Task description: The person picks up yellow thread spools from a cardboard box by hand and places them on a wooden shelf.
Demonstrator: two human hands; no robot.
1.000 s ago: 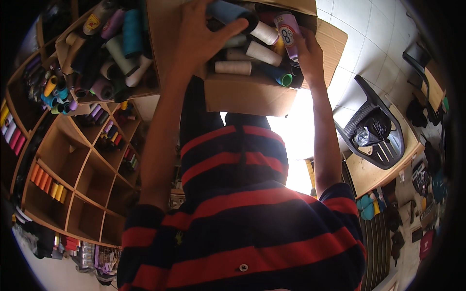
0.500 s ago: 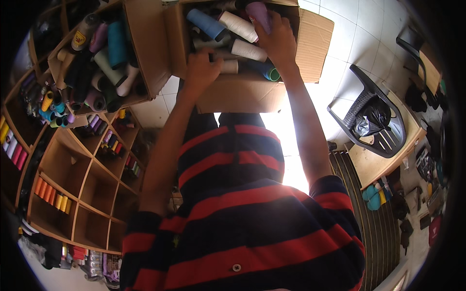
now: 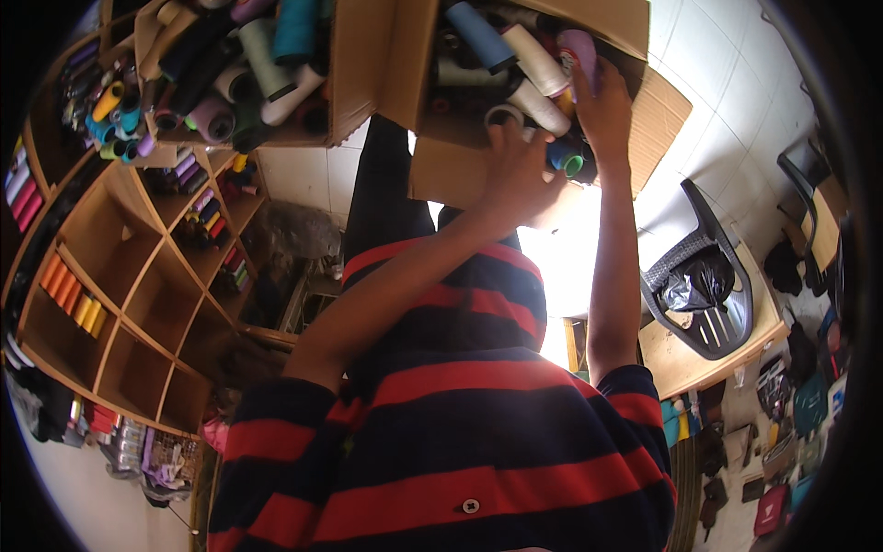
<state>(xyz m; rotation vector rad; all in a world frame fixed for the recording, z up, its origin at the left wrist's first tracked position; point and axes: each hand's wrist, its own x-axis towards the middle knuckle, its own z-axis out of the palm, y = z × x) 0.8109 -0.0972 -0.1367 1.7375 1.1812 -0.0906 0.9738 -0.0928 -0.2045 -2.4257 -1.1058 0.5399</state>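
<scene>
A cardboard box full of thread cones stands before me at the top of the view. My right hand is closed around a purple thread cone at the box's right side. My left hand reaches over the near edge, its fingers curled at a pale thread cone whose round end faces up; part of the grip is hidden. Between and beyond the hands lie a blue cone, a cream cone and a white cone. A dark blue cone with a green end lies by my right wrist.
To the left, a second cardboard box holds many-coloured cones. Wooden cubby shelves with small spools stand below it. A black plastic chair with a black bag rests on a wooden table at right. White tiles cover the floor.
My left hand has shifted right across the box, toward my right hand. My right hand keeps hold of the purple cone. The view has swung, so the boxes sit farther right.
</scene>
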